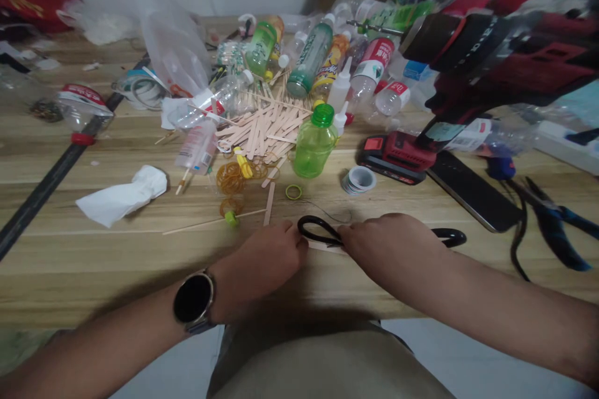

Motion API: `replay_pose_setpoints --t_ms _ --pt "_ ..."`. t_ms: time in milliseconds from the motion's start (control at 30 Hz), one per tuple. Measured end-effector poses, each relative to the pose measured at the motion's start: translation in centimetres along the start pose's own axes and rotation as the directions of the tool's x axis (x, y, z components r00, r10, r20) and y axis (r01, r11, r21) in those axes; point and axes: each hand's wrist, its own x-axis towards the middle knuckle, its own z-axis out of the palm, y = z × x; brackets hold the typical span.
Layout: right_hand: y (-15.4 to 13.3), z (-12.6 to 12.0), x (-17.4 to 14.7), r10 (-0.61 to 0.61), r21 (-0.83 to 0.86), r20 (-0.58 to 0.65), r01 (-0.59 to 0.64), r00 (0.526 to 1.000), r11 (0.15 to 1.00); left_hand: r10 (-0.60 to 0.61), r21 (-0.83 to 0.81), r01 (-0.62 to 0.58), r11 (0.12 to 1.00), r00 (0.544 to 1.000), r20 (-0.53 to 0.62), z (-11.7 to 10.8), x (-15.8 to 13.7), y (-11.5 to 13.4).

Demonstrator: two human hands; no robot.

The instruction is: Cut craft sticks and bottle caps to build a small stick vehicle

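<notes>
Here we are, both my hands low over the wooden table [140,262]. My right hand [390,246] is curled knuckles-up over a black looped tool [321,220], gripping it: one loop pokes out toward my left hand [262,265], another out beyond the heel of my right. Between the two hands, just under that near loop, lies a pale wooden strip [326,248]. My left fingers are bent in at its left end; their tips are hidden, so I can't tell how firmly they have it.

Right ahead of the gap between my hands sits a yellow-green ring [294,192], and past it stands the green bottle [314,153], upright, with a white spool [359,180] to its right. Beyond my left hand there's a flat stick [269,204], a green cap [231,218] and a tangle of rubber bands [231,178]; further out, the big heap of wooden sticks [264,131]. Crumpled tissue [124,196] off to the left of them. Over beyond my right hand, it's the red-and-black drill [482,43], the dark phone [475,190], then blue-handled pliers [555,230] beside my right forearm.
</notes>
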Motion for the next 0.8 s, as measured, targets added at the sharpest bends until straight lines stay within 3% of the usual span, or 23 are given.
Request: replay_pose_setpoints --t_ms 167,300,533,800 --pt "0.0 0.1 0.2 0.019 0.003 0.011 -0.019 1.0 1.0 0.092 0.134 -0.108 0.985 0.989 0.116 -0.6 -0.1 0.6" --pt "0.0 0.1 0.1 0.014 0.007 0.011 -0.015 1.0 1.0 0.15 0.212 -0.178 0.961 0.979 0.141 -0.4 -0.1 0.8" --pt "-0.3 -0.6 0.5 0.031 0.016 0.024 -0.032 0.999 0.999 -0.052 0.161 0.028 0.987 0.988 0.146 0.9 0.1 0.3" --pt "-0.6 -0.9 0.3 0.033 -0.007 0.052 -0.033 0.998 0.999 -0.136 0.103 0.126 0.987 0.986 0.098 2.2 -0.2 0.2"
